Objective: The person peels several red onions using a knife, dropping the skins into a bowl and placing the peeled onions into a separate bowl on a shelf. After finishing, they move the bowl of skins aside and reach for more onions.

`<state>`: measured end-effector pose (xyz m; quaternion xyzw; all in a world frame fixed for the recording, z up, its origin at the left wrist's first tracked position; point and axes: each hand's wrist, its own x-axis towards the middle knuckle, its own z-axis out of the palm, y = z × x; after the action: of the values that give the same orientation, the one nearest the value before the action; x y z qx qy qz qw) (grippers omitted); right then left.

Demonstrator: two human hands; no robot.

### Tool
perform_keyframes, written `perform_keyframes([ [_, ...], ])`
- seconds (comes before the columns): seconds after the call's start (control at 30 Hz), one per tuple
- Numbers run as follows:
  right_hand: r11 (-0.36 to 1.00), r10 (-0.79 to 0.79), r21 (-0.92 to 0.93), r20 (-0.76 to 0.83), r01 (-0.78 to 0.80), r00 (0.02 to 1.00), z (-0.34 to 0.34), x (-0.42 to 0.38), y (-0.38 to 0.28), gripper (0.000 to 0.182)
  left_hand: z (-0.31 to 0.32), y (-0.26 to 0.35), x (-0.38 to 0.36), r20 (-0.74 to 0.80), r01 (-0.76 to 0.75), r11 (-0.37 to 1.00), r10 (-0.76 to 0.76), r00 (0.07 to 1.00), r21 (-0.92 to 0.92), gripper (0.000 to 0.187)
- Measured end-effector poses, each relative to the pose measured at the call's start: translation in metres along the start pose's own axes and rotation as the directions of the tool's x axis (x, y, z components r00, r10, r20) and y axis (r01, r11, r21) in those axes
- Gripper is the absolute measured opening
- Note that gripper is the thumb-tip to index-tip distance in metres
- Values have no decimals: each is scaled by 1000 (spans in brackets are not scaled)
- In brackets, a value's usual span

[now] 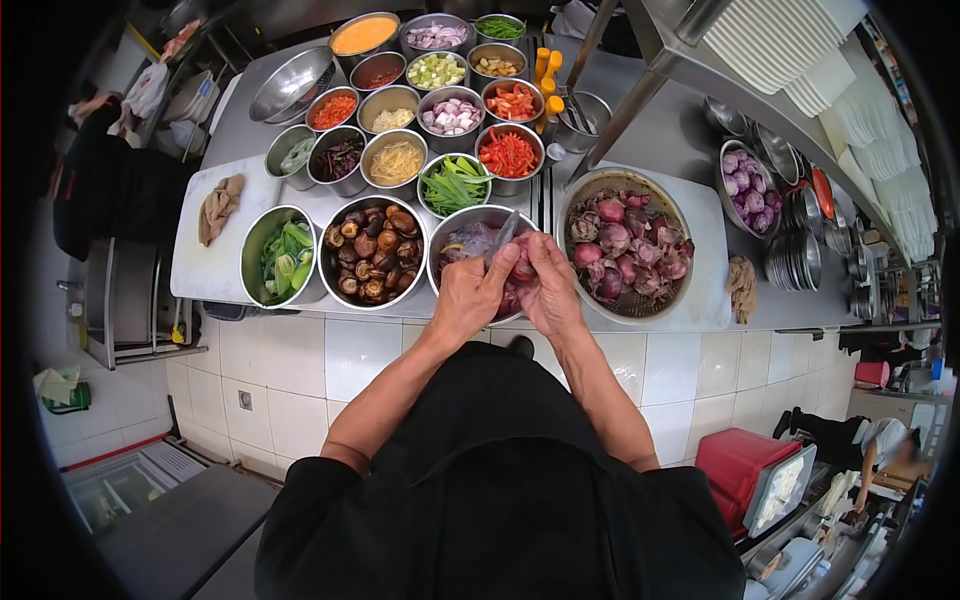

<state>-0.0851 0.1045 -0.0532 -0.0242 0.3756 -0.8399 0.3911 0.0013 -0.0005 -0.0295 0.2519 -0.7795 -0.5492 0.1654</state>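
Observation:
My left hand (pixel 468 297) is closed around a small knife (pixel 503 236), its blade pointing up and away from me. A red onion (pixel 522 266) sits in the fingers of my right hand (pixel 551 285), close against the blade. Both hands are over a steel pot (pixel 434 250) with onion skins in it, whose contents they partly hide. Right of it, a wide metal colander (pixel 685 285) holds many red onions (pixel 612 240) with papery skins. On the far right stands a bowl of peeled purple onions (pixel 748 190).
To the left stand a pot of brown mushrooms (pixel 372 250) and one of leafy greens (pixel 288 258). Several pots of cut vegetables fill the counter behind, with yellow-capped bottles (pixel 551 85). A metal shelf post (pixel 618 110) rises at the right. Another person (pixel 870 445) is at far right.

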Motion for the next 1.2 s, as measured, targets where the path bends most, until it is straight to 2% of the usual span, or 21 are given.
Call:
perform_keyframes([
  [0.07,999,-37,-6,-52,37,998,4,0,1,22,4,5,-4,-14,-8,998,7,1000,-59,65],
  [0.17,996,-68,-60,-119,61,991,-10,8,2,28,11,1,-14,129,12,998,-4,992,-68,55],
  [0.27,999,-24,-27,-175,20,984,0,6,-5,34,6,24,-22,259,-1,998,19,966,-69,52],
  [0.37,997,69,43,-162,-63,984,-12,9,-8,35,5,26,-25,176,-86,996,90,980,-29,52],
  [0.47,977,111,194,-89,-92,990,-4,6,-20,40,-5,20,-17,100,-64,992,53,994,106,55],
  [0.5,965,102,249,-62,-84,993,-14,9,-18,40,-6,10,-11,52,-132,955,122,991,266,56],
  [0.53,950,94,303,-35,-79,995,-17,9,-18,41,-9,4,-7,63,-106,943,90,994,316,57],
  [0.6,951,102,300,-79,-74,992,-18,8,-19,41,-14,-2,1,74,-54,908,26,997,415,57],
  [0.63,953,104,295,-97,-71,990,-16,7,-20,43,-15,-2,3,81,-41,886,5,997,461,48],
  [0.73,962,104,262,-111,-72,988,-11,5,-22,45,-16,-16,8,103,-67,826,10,995,560,42],
  [0.83,971,128,220,-148,-94,981,-12,5,-20,48,-18,-18,10,87,-45,833,-3,996,551,39],
  [0.97,978,143,170,-151,-117,978,-17,4,-16,53,-19,-15,13,144,-35,954,-9,989,298,43],
  [1.03,976,136,192,-166,-103,977,-2,1,-19,56,-21,15,8,212,-25,988,-7,977,150,48],
  [1.2,968,178,202,-120,-152,977,-3,4,-15,64,-15,17,9,250,-15,977,-39,968,212,64],
])
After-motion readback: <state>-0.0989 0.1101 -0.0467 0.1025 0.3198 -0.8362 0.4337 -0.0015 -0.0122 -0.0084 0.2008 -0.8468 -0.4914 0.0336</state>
